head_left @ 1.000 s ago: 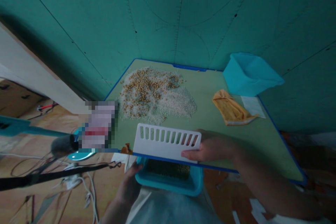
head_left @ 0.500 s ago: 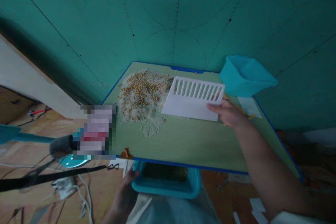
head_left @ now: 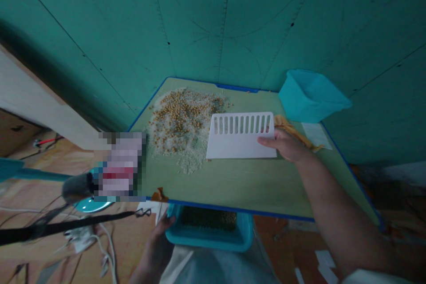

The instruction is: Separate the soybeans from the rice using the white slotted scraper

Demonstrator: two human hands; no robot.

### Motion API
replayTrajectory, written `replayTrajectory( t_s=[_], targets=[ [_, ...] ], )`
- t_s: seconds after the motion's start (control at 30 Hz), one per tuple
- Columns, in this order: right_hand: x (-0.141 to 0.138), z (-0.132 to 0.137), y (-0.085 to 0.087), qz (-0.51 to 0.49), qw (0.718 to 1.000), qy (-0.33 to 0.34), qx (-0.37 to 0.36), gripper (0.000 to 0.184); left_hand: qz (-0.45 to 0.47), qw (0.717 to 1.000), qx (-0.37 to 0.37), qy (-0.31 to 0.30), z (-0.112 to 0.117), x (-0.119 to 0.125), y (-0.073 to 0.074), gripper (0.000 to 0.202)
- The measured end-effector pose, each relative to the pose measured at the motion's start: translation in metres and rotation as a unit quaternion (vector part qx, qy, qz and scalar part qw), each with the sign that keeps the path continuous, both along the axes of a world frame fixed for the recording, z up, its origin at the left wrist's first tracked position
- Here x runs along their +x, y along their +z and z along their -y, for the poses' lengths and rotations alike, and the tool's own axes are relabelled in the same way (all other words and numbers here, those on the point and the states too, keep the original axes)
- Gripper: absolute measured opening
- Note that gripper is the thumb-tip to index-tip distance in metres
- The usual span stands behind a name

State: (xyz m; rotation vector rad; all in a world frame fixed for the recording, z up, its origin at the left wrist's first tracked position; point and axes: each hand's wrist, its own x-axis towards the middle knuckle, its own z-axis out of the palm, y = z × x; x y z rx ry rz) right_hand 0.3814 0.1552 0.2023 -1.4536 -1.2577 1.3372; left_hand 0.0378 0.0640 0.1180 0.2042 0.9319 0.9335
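Note:
My right hand point(head_left: 288, 144) grips the right end of a white slotted plastic scraper point(head_left: 239, 145), thumb on top of it. The scraper is over the table, a row of slots along its far side. Left of it spreads a pile of pale grains point(head_left: 193, 159) mixed with round yellowish beans point(head_left: 179, 111). Below the table's near edge, my left hand point(head_left: 159, 235) is closed on the left rim of a blue plastic basin point(head_left: 209, 240), which sits against my lap. Dark green and some yellowish contents show in the basin.
The blue-edged table point(head_left: 239, 186) stands against a green wall point(head_left: 213, 31). A turquoise bin point(head_left: 309, 97) is at its back right, near an orange cloth point(head_left: 291, 131) and white paper point(head_left: 316, 135). A black arm with a clamp point(head_left: 78, 186) reaches in from the left. Cables lie on the floor.
My right hand has drawn the scraper slightly toward me and turned it, so its slotted side is now nearly level. My left hand and the basin have barely moved.

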Motion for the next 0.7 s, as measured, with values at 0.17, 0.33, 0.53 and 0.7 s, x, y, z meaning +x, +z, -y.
replayTrajectory(
  t_s=[0.17, 0.33, 0.53, 0.7],
  targets=[
    [0.001, 0.001, 0.002, 0.003, 1.000, 0.009, -0.004, 0.034, 0.005, 1.000, 0.004, -0.011, 0.000, 0.002, 0.002, 0.036],
    [0.000, 0.005, 0.008, -0.006, 0.997, 0.072, -0.032, 0.034, -0.007, 1.000, -0.007, -0.016, 0.000, 0.002, 0.003, 0.038],
    [-0.005, 0.009, 0.013, 0.023, 0.996, 0.085, -0.034, 0.035, -0.013, 1.000, 0.004, -0.003, -0.001, 0.003, 0.005, 0.040],
    [-0.019, 0.011, 0.013, 0.052, 0.993, 0.099, -0.046, 0.031, -0.007, 1.000, 0.010, 0.001, -0.001, 0.005, 0.006, 0.040]
  ],
)
